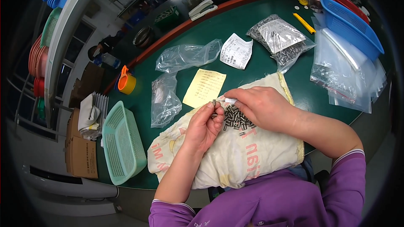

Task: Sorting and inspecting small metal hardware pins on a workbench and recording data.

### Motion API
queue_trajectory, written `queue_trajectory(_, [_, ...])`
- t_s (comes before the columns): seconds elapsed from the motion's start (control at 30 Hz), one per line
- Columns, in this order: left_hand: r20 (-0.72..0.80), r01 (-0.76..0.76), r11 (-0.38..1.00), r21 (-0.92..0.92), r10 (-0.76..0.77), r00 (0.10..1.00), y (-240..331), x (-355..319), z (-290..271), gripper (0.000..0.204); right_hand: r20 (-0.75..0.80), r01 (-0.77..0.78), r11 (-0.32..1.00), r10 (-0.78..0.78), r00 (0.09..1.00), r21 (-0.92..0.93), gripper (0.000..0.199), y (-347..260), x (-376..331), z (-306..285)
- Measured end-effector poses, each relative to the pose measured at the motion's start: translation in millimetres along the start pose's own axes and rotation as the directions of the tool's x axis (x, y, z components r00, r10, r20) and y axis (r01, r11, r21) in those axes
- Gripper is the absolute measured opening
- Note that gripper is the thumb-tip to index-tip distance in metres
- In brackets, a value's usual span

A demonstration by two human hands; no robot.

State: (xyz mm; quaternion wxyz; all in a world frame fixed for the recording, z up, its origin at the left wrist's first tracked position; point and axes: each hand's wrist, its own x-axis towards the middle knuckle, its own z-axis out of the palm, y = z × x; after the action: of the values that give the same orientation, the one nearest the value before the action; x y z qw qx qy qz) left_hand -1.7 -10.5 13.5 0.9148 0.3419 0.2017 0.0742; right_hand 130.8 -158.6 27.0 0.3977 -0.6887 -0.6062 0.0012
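A heap of several small dark metal cylinders (235,117) lies on a cream cloth sack (235,159) spread over the green table (252,59). My left hand (204,124) pinches one small metal cylinder (214,102) upright between thumb and fingertips, just left of the heap. My right hand (263,106) rests over the heap's right side and holds a small white piece (229,100) at its fingertips, close to the cylinder in my left hand.
A yellow note (205,87) and a printed white slip (236,51) lie beyond the sack. Clear plastic bags (185,56) lie to the left, a bag of metal parts (281,38) and a blue basket (351,27) to the right. A green basket (122,143) and an orange tape roll (126,83) sit at the left.
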Motion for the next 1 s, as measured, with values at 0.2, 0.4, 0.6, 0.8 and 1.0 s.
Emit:
queue_trajectory(0.2, [0.009, -0.021, 0.998, 0.053, 0.021, 1.0, -2, 0, 1, 0.019, 0.033, -0.024, 1.0, 0.024, 0.999, 0.012, 0.024, -1, 0, 0])
queue_trajectory(0.4, [-0.032, -0.153, 0.938, 0.312, 0.171, 0.985, -6, -1, 9, 0.016, 0.08, -0.188, 0.965, 0.176, 0.981, 0.183, 0.019, -3, 0, 1])
queue_trajectory(0.6, [-0.042, -0.197, 0.914, 0.356, 0.226, 0.973, -9, -1, 9, 0.012, 0.202, -0.343, 0.874, 0.287, 0.936, 0.346, 0.018, -6, 3, -3])
queue_trajectory(0.8, [-0.085, -0.135, 0.95, 0.282, 0.165, 0.983, -6, -2, 8, 0.012, -0.091, 0.118, 0.984, -0.13, 0.987, -0.131, 0.021, 4, 0, 7])
queue_trajectory(1.0, [-0.073, -0.056, 0.973, 0.223, 0.074, 0.995, -2, -1, 9, 0.017, -0.112, 0.224, 0.904, -0.281, 0.953, -0.365, 0.024, -2, 3, -3])
